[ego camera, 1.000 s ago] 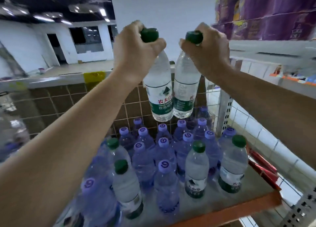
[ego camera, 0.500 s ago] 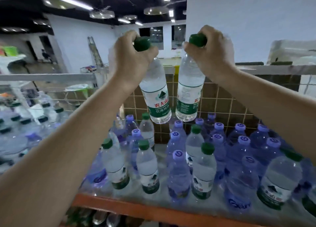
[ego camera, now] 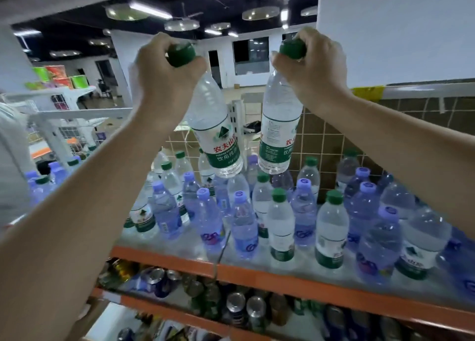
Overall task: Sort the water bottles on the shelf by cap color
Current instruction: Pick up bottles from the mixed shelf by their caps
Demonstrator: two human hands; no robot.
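My left hand [ego camera: 164,76] grips a green-capped water bottle [ego camera: 216,132] by its neck, and the bottle hangs tilted above the shelf. Beside it my right hand [ego camera: 313,65] holds a second green-capped bottle [ego camera: 279,125] by its cap, almost upright. Both bottles hang in the air, close together but apart. Below them the orange-edged shelf [ego camera: 282,280] carries several mixed bottles: green-capped ones such as the bottle [ego camera: 281,225] near the front, and purple-capped ones such as the bottle [ego camera: 244,225] next to it.
A brown tiled wall with a wire grid [ego camera: 385,125] backs the shelf. A lower shelf holds cans [ego camera: 236,304]. At the left stands a white rack [ego camera: 64,119] with more bottles [ego camera: 56,171]. A person's pale sleeve [ego camera: 10,160] shows at the far left edge.
The view has swung left along the shelf. Both hands have carried their bottles leftward with it, and the left bottle now tilts more.
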